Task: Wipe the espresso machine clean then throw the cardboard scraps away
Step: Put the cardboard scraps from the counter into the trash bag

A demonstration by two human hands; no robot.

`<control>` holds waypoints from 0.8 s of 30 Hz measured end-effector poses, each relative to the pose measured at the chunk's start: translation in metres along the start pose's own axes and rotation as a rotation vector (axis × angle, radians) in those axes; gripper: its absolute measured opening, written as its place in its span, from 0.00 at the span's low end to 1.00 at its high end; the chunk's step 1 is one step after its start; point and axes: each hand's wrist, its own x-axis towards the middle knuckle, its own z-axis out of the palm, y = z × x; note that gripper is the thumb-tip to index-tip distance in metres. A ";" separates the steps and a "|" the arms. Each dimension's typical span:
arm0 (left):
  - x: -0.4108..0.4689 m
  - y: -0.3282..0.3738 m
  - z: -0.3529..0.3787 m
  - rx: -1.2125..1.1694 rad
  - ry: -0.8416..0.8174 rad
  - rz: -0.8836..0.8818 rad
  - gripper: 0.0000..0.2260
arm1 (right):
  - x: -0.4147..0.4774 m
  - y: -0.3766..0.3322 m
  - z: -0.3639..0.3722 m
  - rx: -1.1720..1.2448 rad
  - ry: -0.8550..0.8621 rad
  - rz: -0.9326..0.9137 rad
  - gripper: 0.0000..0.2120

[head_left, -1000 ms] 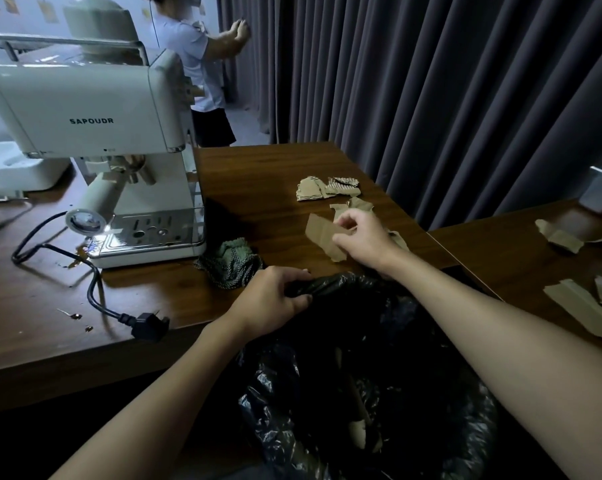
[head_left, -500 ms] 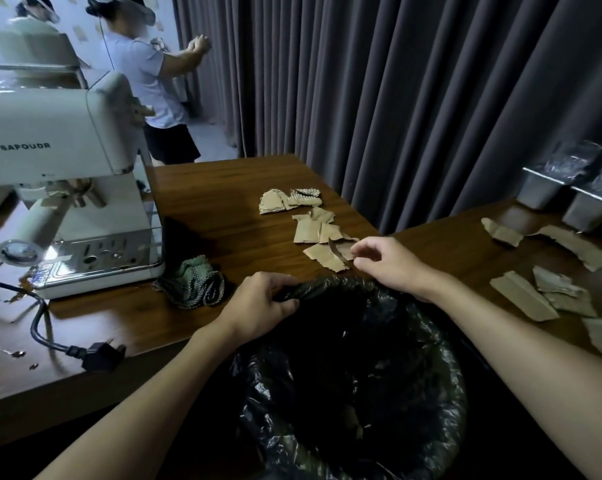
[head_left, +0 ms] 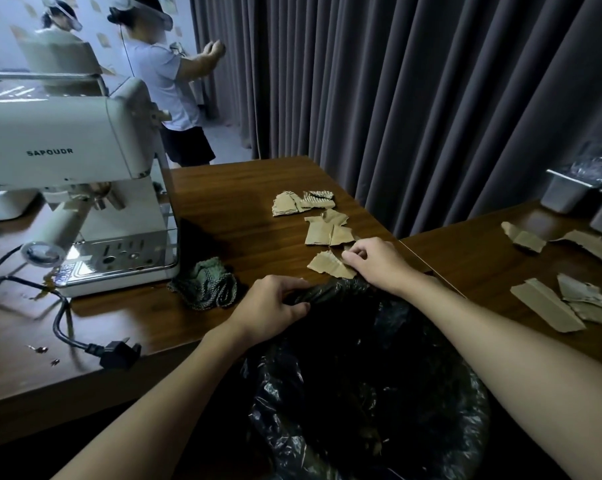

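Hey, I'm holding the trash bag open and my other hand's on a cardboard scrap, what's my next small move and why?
Probably drag the nearest scrap off the table into the bag: your right hand pinches its edge, the bag's mouth sits just below, and your left hand holds the rim.

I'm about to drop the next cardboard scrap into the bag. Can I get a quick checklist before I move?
1. Bag open: the left hand grips the rim of the black plastic bin bag: ok.
2. Contact: the right hand touches the nearest torn brown cardboard scrap: ok.
3. Firm pinch on that scrap: cannot tell.
4. Bag mouth just below the wooden table edge, beside the scrap: ok.
5. All scraps cleared: not ok; further cardboard pieces lie behind it, and more on the right-hand table.
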 end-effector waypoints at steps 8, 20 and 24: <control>-0.001 0.001 0.000 -0.020 -0.003 0.007 0.18 | 0.009 -0.010 0.008 -0.068 -0.079 0.126 0.13; 0.000 -0.001 0.001 -0.044 0.014 0.003 0.18 | -0.013 -0.003 -0.028 0.478 -0.163 -0.063 0.09; 0.001 -0.002 0.001 -0.046 0.012 -0.003 0.19 | -0.028 -0.002 -0.057 0.394 -0.510 -0.043 0.12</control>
